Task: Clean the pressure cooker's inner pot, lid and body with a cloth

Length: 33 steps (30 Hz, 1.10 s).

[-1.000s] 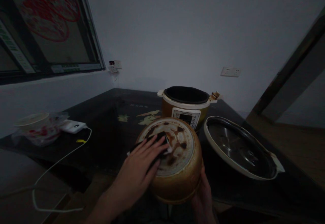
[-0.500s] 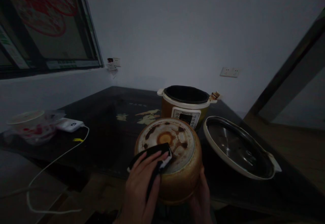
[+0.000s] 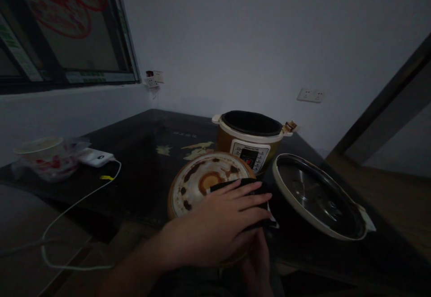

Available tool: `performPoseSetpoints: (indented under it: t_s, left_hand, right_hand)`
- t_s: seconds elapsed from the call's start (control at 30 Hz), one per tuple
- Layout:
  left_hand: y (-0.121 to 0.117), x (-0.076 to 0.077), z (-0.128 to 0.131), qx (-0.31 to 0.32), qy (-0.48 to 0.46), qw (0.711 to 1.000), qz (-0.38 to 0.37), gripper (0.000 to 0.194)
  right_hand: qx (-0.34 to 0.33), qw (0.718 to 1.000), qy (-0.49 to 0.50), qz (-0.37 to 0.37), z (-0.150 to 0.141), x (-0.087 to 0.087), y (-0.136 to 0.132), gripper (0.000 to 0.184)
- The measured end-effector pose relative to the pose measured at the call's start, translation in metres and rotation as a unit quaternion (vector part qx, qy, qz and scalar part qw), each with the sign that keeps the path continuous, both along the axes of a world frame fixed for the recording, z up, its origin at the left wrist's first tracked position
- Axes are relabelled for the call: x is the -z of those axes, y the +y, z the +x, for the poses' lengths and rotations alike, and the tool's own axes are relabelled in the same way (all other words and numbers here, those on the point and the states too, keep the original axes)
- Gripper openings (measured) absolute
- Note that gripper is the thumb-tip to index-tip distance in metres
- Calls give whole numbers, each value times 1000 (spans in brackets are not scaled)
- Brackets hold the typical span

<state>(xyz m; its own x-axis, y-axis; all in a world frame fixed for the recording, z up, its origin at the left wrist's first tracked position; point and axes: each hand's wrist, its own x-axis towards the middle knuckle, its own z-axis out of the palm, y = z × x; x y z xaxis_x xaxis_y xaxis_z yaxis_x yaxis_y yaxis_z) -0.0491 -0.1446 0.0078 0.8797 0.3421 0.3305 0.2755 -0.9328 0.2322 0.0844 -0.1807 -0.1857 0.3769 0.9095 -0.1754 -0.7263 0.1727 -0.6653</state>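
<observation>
A golden-brown pot (image 3: 178,182), apparently bottom up, shows a whitish base with rust-brown stains and a round orange mark. Across its right side lies my left hand (image 3: 215,220), fingers stretched to the right, pressing a black cloth (image 3: 247,189) with a white edge against the pot. My right hand (image 3: 257,261) grips the pot's lower right side from below; its fingertips are hidden. Just behind the pot stands an electric cooker (image 3: 224,137) with a dark open top and a control panel. To the right a round glass lid (image 3: 313,194) with a pale rim rests tilted.
The dark table (image 3: 134,149) reaches back to the wall. At left are a bowl (image 3: 50,162) in a plastic bag and a white device (image 3: 96,157) with a white cable (image 3: 63,214) hanging over the table's edge. Wall sockets (image 3: 310,95) sit behind.
My left hand has slid the black cloth from the pot's lower left across to its right side, and its fingers now point right. The pot shows slightly further left in view.
</observation>
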Motion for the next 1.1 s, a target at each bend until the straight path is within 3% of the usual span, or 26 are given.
performPoseSetpoints:
  t_s: [0.07, 0.13, 0.23, 0.33, 0.47, 0.53, 0.73, 0.87, 0.93, 1.03, 1.1]
  left_hand:
    - [19, -9, -6, 9, 3, 999, -43, 36]
    - [42, -8, -16, -16, -10, 997, -75, 38]
    - [76, 10, -39, -100, -52, 989, -98, 40]
    - [91, 38, -62, -167, -123, 967, -147, 42]
    - [66, 67, -80, -275, -285, 892, -219, 49]
    - [40, 74, -81, -306, -312, 876, -204, 46]
    - [-32, 71, -69, -248, -230, 939, -60, 41]
    - [-38, 71, -60, -97, -185, 978, -17, 44]
    - [-33, 73, -62, -47, -185, 981, -18, 42]
    - [-34, 75, -71, -104, -299, 948, -33, 37]
    - [-40, 78, -81, -199, -408, 890, -49, 34]
  right_hand:
    - [13, 999, 24, -23, 0, -8, -2, 43]
    - [15, 999, 27, -36, 1, -14, -3, 47]
    - [0, 999, 21, -46, 4, -17, -2, 44]
    - [-2, 998, 29, -52, 6, -17, -1, 40]
    - [4, 997, 34, -72, 6, -17, -2, 41]
    - [15, 996, 25, -80, 6, -18, -2, 43]
    - [14, 999, 2, -43, -1, -26, 6, 53]
    - [-26, 998, 10, -48, -7, -28, 10, 54]
    - [-39, 998, -3, -45, -9, -32, 12, 59]
    - [-12, 999, -21, -38, -12, -44, 16, 65]
    - [-10, 999, -44, -25, -13, -55, 19, 69]
